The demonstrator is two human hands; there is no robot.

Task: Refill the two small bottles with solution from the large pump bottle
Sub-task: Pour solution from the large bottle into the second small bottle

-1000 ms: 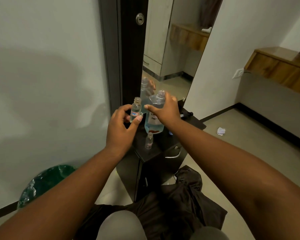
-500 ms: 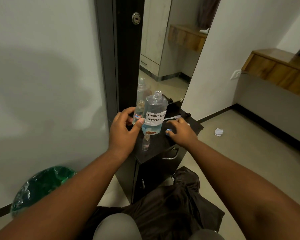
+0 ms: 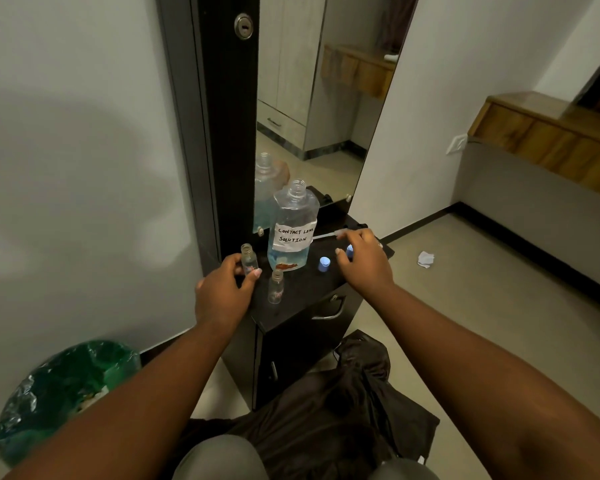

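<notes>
The large clear bottle [image 3: 292,226], uncapped, labelled "contact lens solution" and holding some blue liquid, stands on the black cabinet top [image 3: 309,282]. My left hand [image 3: 224,292] grips one small open bottle [image 3: 248,258] upright at the cabinet's left edge. A second small open bottle [image 3: 276,286] stands free just in front of the large one. My right hand [image 3: 362,259] pinches a small blue cap [image 3: 350,251]; another blue cap [image 3: 324,264] lies beside it. The pump tube [image 3: 329,234] lies behind my right hand.
A tall mirror [image 3: 312,98] stands behind the cabinet and reflects the bottles. A green-lined bin [image 3: 59,396] sits at the lower left. Black cloth [image 3: 343,410] lies on my lap. A crumpled tissue [image 3: 425,259] is on the floor to the right.
My right hand let go of the large bottle, set it on the cabinet, and moved right to the blue caps. My left hand lowered the small bottle to the cabinet top.
</notes>
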